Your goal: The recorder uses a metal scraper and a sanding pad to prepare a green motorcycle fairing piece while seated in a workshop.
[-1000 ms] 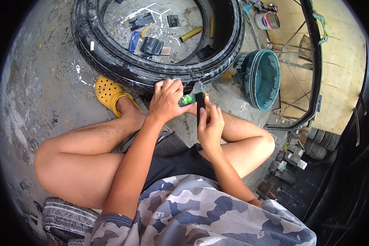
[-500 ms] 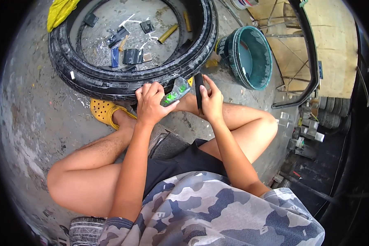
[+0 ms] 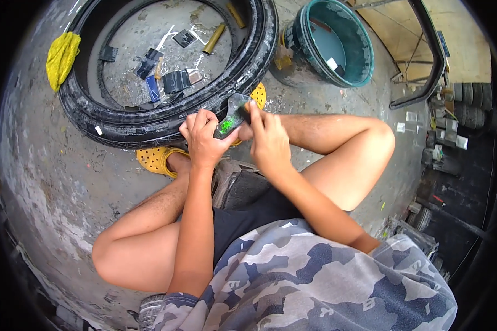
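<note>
My left hand [image 3: 200, 138] grips a flat, see-through piece with dark edges and bright green patches [image 3: 226, 124], which looks like a phone case. It is held just in front of the tyre [image 3: 149, 122] that lies flat on the floor. My right hand [image 3: 271, 142] is closed at the far right end of this piece, fingers pointing away. A slim black slab [image 3: 248, 108] shows only in part at its fingertips; the rest is behind the hand. The two hands are close together, above a dark low block [image 3: 243, 190] between my legs.
Inside the tyre ring lie a black block [image 3: 176, 81], a blue block [image 3: 153, 88] and a brass-coloured tube [image 3: 215, 38]. A yellow cloth [image 3: 63, 59] hangs over its left side. A teal bucket [image 3: 303, 47] with cloudy water stands right. Yellow clogs [image 3: 154, 160] are on my feet.
My right hand has moved left with the black slab and now meets the green-patched piece in my left hand. The view has shifted, with the tyre and bucket higher in it.
</note>
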